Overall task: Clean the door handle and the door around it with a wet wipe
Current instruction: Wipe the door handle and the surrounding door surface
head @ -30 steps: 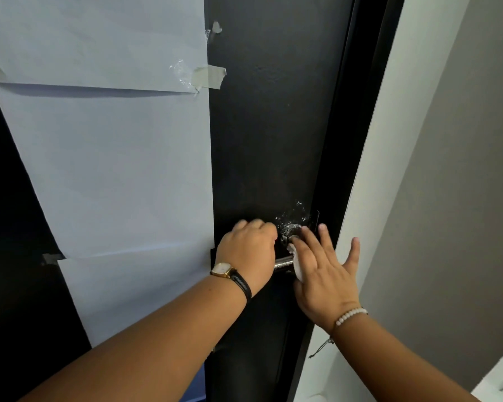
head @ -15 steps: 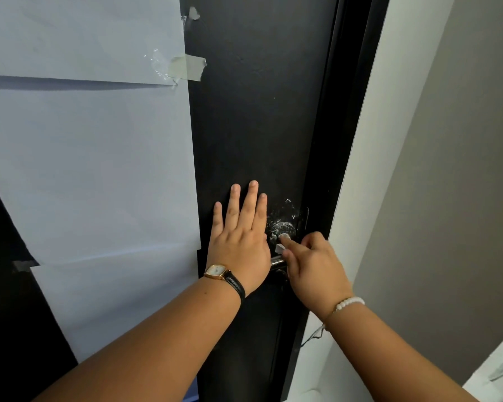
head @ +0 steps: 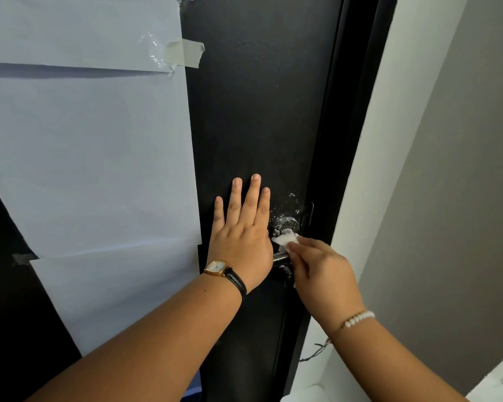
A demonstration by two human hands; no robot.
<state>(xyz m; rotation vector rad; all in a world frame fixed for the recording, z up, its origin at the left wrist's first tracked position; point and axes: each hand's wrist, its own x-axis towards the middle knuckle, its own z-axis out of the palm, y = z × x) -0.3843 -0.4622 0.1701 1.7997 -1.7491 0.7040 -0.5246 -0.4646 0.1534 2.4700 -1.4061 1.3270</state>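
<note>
wet wipe pinched in my right hand at the door handle base, left hand flat and empty bracing the door; advise firm circular strokes around the fitting.

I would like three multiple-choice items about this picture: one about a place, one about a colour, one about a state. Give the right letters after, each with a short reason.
1. Where is the wet wipe?
A. in the right hand, by the door handle
B. under the left palm
C. taped to the paper

2. What colour is the door?
A. white
B. black
C. red

3. How is the left hand?
A. closed in a fist
B. gripping the handle
C. flat and open against the door

Answers:
1 A: the right hand pinches the wipe just above the door handle.
2 B: the bare panel beside the pale paper sheets is black.
3 C: its fingers are stretched out on the door.
</note>
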